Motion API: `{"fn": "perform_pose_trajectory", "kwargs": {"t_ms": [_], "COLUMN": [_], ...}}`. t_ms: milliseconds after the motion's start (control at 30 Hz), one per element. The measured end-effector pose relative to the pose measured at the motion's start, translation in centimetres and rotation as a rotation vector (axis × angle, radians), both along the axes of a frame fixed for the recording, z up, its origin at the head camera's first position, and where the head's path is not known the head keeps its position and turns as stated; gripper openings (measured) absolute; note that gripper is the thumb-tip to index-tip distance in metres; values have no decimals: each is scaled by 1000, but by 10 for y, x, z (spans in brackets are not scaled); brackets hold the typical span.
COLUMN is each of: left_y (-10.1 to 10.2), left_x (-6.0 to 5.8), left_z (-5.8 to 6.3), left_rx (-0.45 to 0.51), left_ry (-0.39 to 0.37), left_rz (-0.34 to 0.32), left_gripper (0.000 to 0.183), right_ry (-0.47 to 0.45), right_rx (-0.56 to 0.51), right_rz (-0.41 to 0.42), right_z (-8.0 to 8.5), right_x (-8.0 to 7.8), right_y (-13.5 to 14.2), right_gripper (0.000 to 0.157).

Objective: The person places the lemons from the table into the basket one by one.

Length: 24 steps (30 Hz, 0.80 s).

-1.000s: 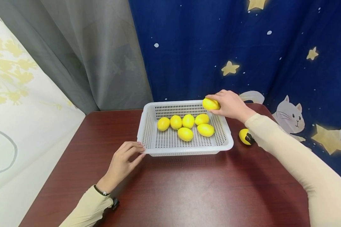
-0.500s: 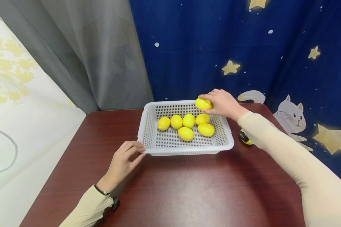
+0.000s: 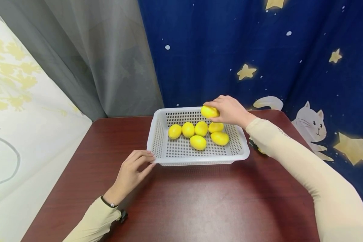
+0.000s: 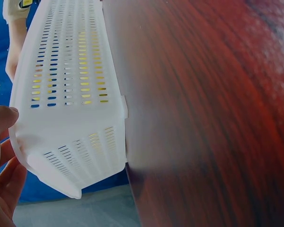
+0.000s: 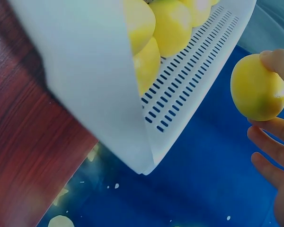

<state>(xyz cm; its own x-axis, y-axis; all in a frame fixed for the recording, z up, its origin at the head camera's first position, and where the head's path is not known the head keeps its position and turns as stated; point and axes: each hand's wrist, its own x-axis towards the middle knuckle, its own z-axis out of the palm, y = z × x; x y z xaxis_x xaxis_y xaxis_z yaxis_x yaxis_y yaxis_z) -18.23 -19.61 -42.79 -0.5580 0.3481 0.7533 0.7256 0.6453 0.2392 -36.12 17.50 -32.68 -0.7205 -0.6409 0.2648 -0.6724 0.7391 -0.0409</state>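
Observation:
A white perforated plastic basket (image 3: 196, 160) stands on the table with several yellow lemons (image 3: 198, 143) lying inside. Over its back rim, my right hand (image 3: 230, 109) holds another lemon (image 3: 209, 112) between thumb and fingers. The right wrist view shows this held lemon (image 5: 258, 87) apart from the basket wall (image 5: 94, 85), with the lower fingers spread beneath it. My left hand (image 3: 131, 173) grips the basket's front-left corner. Seen from the left wrist, the thumb (image 4: 4, 116) touches one side of the rim and the other fingers lie behind it.
The dark red wooden table (image 3: 193, 205) extends in front of the basket. Right of the basket, a yellow lemon (image 3: 261, 152) on the table is mostly hidden by my right sleeve and a black wrist device. Blue (image 3: 205, 50) and grey curtains (image 3: 109, 67) hang behind the table.
My right hand has moved left along the basket's back rim with the lemon in its grip. My left hand and the lemons in the basket stay where they were.

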Motion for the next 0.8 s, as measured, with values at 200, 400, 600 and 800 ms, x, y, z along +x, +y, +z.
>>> {"fn": "perform_pose_trajectory", "kwargs": {"t_ms": [200,400,600,800], "left_y": [0,1,0,0], "left_x": [0,-1,0,0], "left_z": [-1,0,0,1], "left_rx": [3,6,4,6], "left_ry": [-1,5,3,1], "left_rz": [-3,-4,-5,-11], "left_gripper": [27,28,29,31], "right_ry": [-8,-2,13,19], "right_rx": [12,11,-8,1], "right_rz": [10,37,79,96], "right_z": [0,0,-2,-2], "right_x": [-1,-1,-1,0], "right_y": [-6,-12,-18,-26], "right_gripper": [59,58,55,57]}}
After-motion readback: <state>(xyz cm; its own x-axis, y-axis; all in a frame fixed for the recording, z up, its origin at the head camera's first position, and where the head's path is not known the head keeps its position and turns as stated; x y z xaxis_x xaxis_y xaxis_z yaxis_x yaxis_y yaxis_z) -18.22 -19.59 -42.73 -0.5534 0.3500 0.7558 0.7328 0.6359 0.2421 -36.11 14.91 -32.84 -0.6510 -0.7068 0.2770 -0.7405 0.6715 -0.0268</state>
